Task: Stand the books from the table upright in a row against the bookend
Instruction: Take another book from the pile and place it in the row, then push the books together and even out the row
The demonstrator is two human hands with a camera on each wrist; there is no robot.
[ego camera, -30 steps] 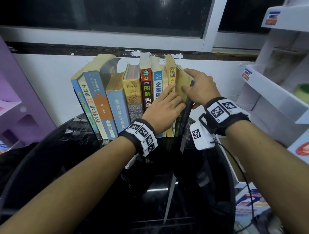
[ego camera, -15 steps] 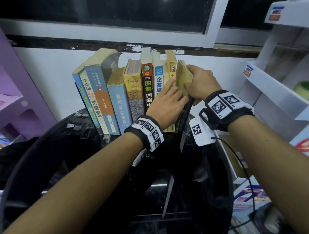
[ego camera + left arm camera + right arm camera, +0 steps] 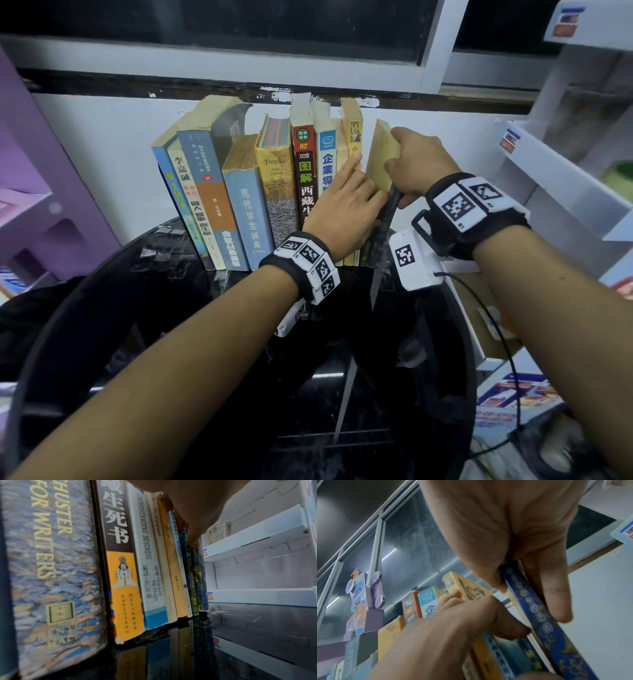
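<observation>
A row of books (image 3: 274, 178) stands upright on the black glass table (image 3: 239, 359), spines toward me, the leftmost ones leaning. My left hand (image 3: 346, 195) lies flat with straight fingers against the spines near the row's right end; its palm (image 3: 193, 507) shows above those spines. My right hand (image 3: 411, 161) grips the last book, a thin blue one (image 3: 537, 609) with yellowed pages (image 3: 380, 154), thumb on one cover and fingers on the other. Its top stands a little apart from the row. I cannot see a bookend.
A white cardboard shelf unit (image 3: 565, 178) stands close on the right, with a plastic cup (image 3: 220, 531) on one level. A purple shelf (image 3: 41, 178) stands at the left. Printed papers (image 3: 513, 397) lie low right. White wall and window frame rise behind the books.
My right hand has drawn the top of the end book slightly right, opening a gap from the row. My left hand stays on the spines, fingers stretched further up.
</observation>
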